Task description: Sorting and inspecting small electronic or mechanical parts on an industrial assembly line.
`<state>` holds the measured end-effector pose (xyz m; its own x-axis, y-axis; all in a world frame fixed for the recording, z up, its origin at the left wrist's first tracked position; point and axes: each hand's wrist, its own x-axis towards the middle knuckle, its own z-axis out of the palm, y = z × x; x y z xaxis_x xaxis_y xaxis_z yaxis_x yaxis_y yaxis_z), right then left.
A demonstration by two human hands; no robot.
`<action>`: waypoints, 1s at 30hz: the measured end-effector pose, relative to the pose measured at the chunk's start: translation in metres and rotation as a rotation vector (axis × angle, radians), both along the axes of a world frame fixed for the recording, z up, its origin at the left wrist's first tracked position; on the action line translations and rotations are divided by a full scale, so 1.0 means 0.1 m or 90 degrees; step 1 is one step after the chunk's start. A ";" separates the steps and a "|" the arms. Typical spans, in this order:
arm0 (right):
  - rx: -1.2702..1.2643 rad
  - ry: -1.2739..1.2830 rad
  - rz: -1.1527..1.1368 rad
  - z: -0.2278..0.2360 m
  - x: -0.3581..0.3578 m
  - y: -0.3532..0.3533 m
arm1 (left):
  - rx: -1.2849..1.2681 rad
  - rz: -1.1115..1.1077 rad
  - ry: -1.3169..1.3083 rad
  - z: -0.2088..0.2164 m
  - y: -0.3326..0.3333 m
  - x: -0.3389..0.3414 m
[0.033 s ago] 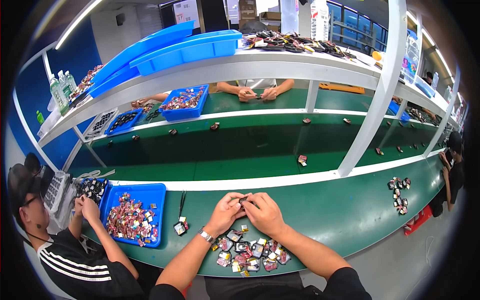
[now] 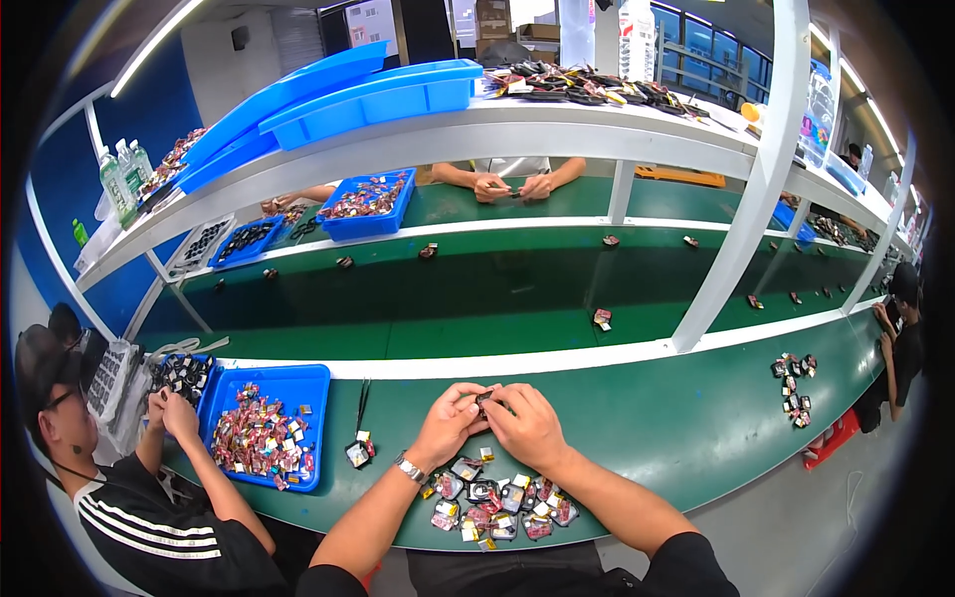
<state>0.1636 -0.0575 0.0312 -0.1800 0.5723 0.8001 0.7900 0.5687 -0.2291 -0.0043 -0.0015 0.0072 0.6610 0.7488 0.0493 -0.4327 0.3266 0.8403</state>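
Note:
My left hand (image 2: pixel 450 426) and my right hand (image 2: pixel 529 426) meet above the green bench, fingers closed round one small black electronic unit (image 2: pixel 483 401). Most of that unit is hidden by the fingers. Just below my wrists lies a pile of small units (image 2: pixel 505 497) with black casings, reddish parts and white and yellow pieces. Left of my left forearm, another such unit (image 2: pixel 359 453) lies on the bench beside black tweezers (image 2: pixel 361 403).
At left stands a blue tray (image 2: pixel 323 438) of small reddish parts; a co-worker (image 2: pixel 149 517) sits beside it. More units (image 2: pixel 796 388) lie far right. A white post (image 2: pixel 741 189) and shelf edge (image 2: pixel 557 144) rise ahead, past the green conveyor belt (image 2: pixel 477 289). Another person's hands (image 2: pixel 512 187) work opposite.

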 end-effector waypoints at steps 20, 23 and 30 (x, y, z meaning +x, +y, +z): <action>-0.032 -0.020 -0.001 -0.08 0.02 0.06 | -0.007 0.013 0.033 -0.06 0.00 0.04; -0.052 0.042 0.014 0.05 -0.02 0.02 | -0.021 0.053 0.035 -0.05 0.01 0.01; -0.095 0.065 -0.011 -0.03 -0.02 0.62 | -0.018 0.176 -0.025 -0.01 0.11 -0.02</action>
<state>0.1616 0.0044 0.0278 -0.0908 0.6879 0.7201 0.7679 0.5088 -0.3892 -0.0064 0.0096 0.0062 0.4289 0.9021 0.0476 -0.5413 0.2144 0.8130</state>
